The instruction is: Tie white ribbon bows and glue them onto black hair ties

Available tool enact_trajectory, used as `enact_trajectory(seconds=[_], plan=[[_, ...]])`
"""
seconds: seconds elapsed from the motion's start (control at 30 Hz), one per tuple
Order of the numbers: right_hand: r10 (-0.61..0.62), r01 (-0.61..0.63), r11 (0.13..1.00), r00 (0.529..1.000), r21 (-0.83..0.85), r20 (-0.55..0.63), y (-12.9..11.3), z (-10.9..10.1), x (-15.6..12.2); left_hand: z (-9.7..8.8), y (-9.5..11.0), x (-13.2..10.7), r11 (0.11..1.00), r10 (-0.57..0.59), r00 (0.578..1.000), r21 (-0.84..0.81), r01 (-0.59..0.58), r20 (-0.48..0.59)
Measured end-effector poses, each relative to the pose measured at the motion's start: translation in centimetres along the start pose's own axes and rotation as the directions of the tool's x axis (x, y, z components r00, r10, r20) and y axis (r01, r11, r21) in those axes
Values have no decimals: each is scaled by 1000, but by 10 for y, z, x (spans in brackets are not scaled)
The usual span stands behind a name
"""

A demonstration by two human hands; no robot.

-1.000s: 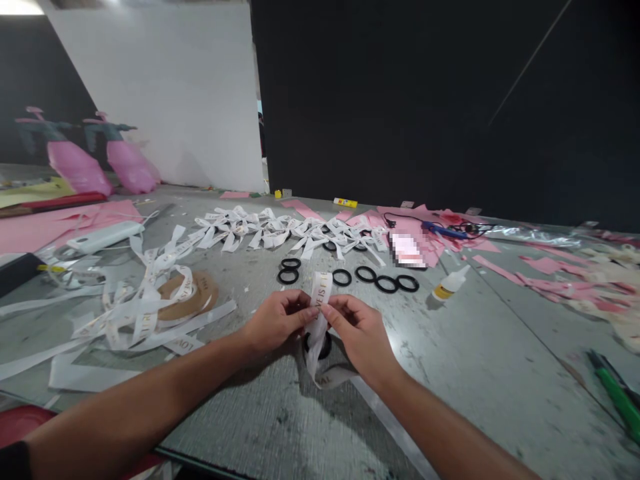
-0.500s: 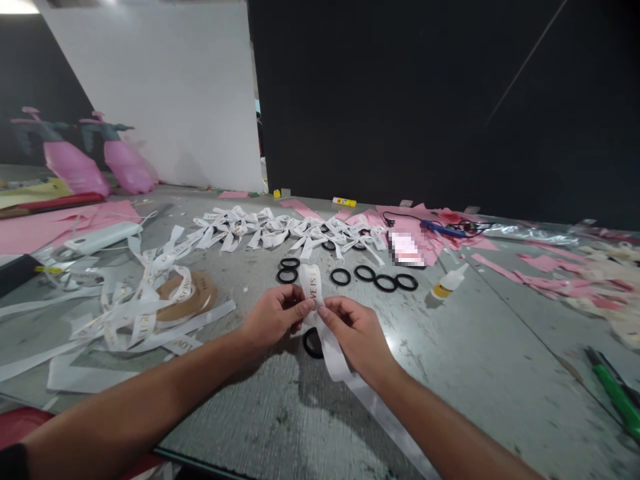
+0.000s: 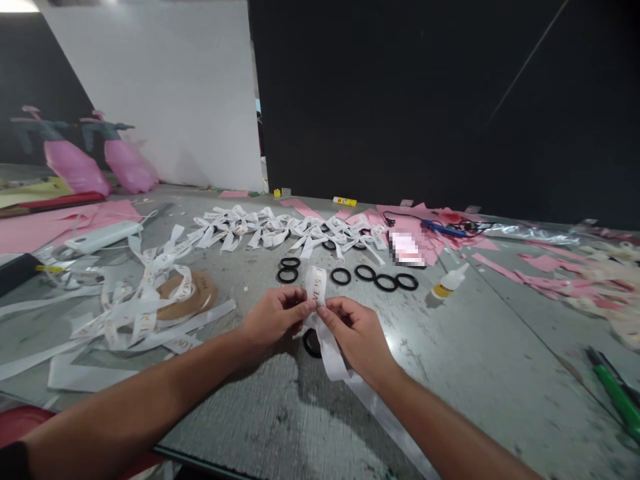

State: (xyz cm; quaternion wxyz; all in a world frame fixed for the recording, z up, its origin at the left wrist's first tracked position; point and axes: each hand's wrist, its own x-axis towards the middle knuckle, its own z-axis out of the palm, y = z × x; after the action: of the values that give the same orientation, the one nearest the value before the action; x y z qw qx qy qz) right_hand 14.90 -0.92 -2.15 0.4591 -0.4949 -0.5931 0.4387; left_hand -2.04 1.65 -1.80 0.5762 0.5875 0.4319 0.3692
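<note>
Between my hands a white ribbon (image 3: pixel 316 283) with gold lettering stands up in a loop. My left hand (image 3: pixel 277 317) pinches it from the left, thumb against fingers. My right hand (image 3: pixel 357 333) pinches the same ribbon just to the right, and its long tail runs down beneath my right forearm to the bottom edge. A black ring (image 3: pixel 311 343) shows below the pinch, partly covered by the ribbon; whether the ribbon passes through it I cannot tell. Beyond my hands lie several more black rings (image 3: pixel 341 276).
White ribbon bows (image 3: pixel 275 230) lie in a row behind the rings. Left, loose ribbon surrounds a brown cardboard spool (image 3: pixel 203 297). A glue bottle (image 3: pixel 449 283), a pixelated card (image 3: pixel 406 249), pink scraps (image 3: pixel 545 263) and a green cutter (image 3: pixel 613 383) are on the right. Pink spray bottles (image 3: pixel 127 163) stand far left.
The upright ribbon loop has shifted slightly to the right and sits a little lower and wider. Both hands keep their pinch in almost the same place.
</note>
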Motion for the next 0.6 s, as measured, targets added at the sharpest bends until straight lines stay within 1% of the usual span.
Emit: enact_trajectory(seconds=[0.1,0.17,0.23,0.33,0.4,0.47,0.6], plan=[[2,-2,999,1000,46,7,2,1,0,1,-2,-1,1000,-14,1000,-17,14,0],[18,-24,991,999,132,44,3,3,0,1,-2,-1,1000,-3,1000,-15,3,-31],[65,-90,966,992,242,110,3,3,-1,-1,-2,0,1000,18,997,16,-17,-79],[160,-219,908,969,358,186,2,3,0,-4,-2,3,992,71,983,118,-51,-168],[196,-260,870,962,419,191,3,0,1,-7,-1,5,984,92,972,170,-55,-218],[210,-269,840,962,471,176,5,-3,4,-9,-2,7,980,99,963,191,-51,-252],[218,-271,833,962,482,165,6,-7,7,-12,-3,9,977,113,945,206,-50,-305]])
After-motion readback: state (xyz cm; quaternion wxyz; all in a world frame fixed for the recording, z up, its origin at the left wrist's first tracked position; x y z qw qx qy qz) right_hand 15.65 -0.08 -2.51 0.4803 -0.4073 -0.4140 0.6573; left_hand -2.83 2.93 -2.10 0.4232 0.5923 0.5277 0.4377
